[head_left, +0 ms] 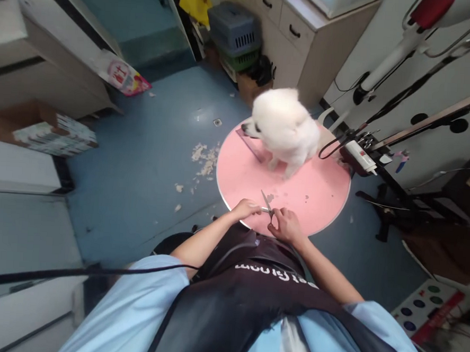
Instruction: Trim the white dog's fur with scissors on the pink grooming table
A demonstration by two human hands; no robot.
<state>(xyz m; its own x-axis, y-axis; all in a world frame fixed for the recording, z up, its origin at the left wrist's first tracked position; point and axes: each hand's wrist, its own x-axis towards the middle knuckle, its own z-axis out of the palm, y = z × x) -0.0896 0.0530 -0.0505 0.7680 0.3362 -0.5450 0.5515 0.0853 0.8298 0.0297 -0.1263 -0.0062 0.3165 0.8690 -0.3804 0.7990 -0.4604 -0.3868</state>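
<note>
A small white fluffy dog (286, 127) sits on the far half of a round pink grooming table (317, 194), its head turned left. Both my hands are at the table's near edge. My right hand (286, 225) is closed around the handles of a pair of scissors (267, 203) whose blades point up and away. My left hand (246, 208) is curled with its fingertips touching the scissors near the pivot. A pink comb (251, 145) lies on the table beside the dog.
Clumps of cut white fur (204, 161) litter the blue floor left of the table. A grooming arm and dryer stand (399, 96) with clippers (359, 155) rise at the right. A pet carrier (233, 30) and cabinets (303, 37) stand behind.
</note>
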